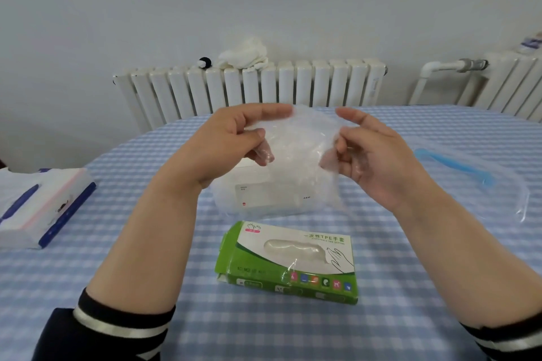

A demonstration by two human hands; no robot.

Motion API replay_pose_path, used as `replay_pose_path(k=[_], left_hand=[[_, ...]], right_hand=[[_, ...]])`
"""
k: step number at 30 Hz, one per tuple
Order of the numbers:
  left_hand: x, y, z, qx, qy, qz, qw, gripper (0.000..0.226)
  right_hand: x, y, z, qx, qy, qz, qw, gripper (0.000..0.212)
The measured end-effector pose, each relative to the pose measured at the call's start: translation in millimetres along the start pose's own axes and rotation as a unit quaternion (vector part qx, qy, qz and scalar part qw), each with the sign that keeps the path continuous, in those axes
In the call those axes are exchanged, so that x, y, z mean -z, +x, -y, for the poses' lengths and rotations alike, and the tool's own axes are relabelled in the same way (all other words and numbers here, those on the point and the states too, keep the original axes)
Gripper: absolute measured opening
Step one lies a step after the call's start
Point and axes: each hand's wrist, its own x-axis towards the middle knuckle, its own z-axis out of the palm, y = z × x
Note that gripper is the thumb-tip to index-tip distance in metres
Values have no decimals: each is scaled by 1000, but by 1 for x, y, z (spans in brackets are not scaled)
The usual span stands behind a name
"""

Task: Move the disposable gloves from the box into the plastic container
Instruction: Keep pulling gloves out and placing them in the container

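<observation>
Two hands at centre frame, both ours, raised above the table [410, 316]. Left hand [234, 141]: fingers curled, thumb and fingertips pinching the left edge of a wad of clear gloves [299, 149]. Right hand [372, 155]: the same pinch on the right edge, forefinger extended over the top. We judge the paired grip serves to keep the thin film bunched together and spread enough to guide downward.

Gloves: translucent, crumpled, hanging between the hands, directly in front of and above the container [258, 199]. Lower edge appears to trail near the container's right side; whether it touches we cannot tell.

Container: frosted plastic, white label with a red dot, standing at centre frame beyond the box, partly hidden by the gloves. Its lid [475, 173], clear with a blue handle, lies well apart at right of frame, presumably set aside to leave the opening free.

Box [290, 261]: green and white, lying flat at lower centre, nearest us, oval slot upward with pale film showing inside; more gloves likely remain.

Other items: tissue pack [44, 208] at left edge of the table; radiator [249, 88] behind, a white cloth [243, 56] on top.

Status, by our reckoning: transfer under way, wad not yet lowered in.
</observation>
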Motion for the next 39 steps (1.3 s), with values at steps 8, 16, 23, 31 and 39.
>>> replay_pose_path(k=[8,16,23,31,39], left_hand=[[8,19,30,58,131,-128,981,54],[11,24,42,144,428,-74,889,49],[13,31,40,170,519,-4,838,58],[25,18,51,84,427,-228,871,15],[10,-12,33,-66,290,-251,921,20]], right_hand=[[5,3,0,81,7,-76,994,25],[6,6,-17,163,-244,-77,953,23],[6,6,-23,221,-337,-63,913,24],[4,-2,-18,214,-424,-3,880,17],[-2,-14,-32,47,-644,305,700,22]])
